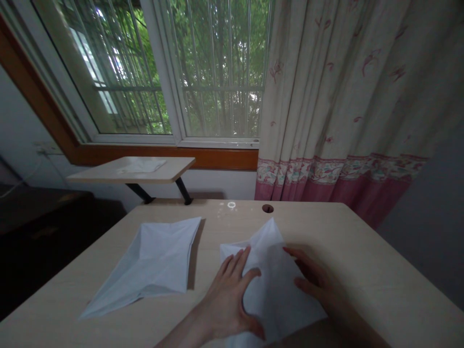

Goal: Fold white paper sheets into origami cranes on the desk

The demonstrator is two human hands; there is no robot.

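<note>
A white sheet of paper [272, 270], partly folded with a point toward the window, lies on the light wooden desk [369, 270] in front of me. My left hand [230, 299] lies flat on its left part, fingers stretched and spread. My right hand [313, 280] rests on its right edge with fingers extended along the paper. A second folded white paper [152, 266] lies to the left on the desk, untouched by either hand.
A round cable hole [268, 208] sits near the desk's far edge. A small raised shelf [134, 170] with a white sheet stands at the back left under the barred window [203, 72]. A pink-bordered curtain [348, 106] hangs at the right.
</note>
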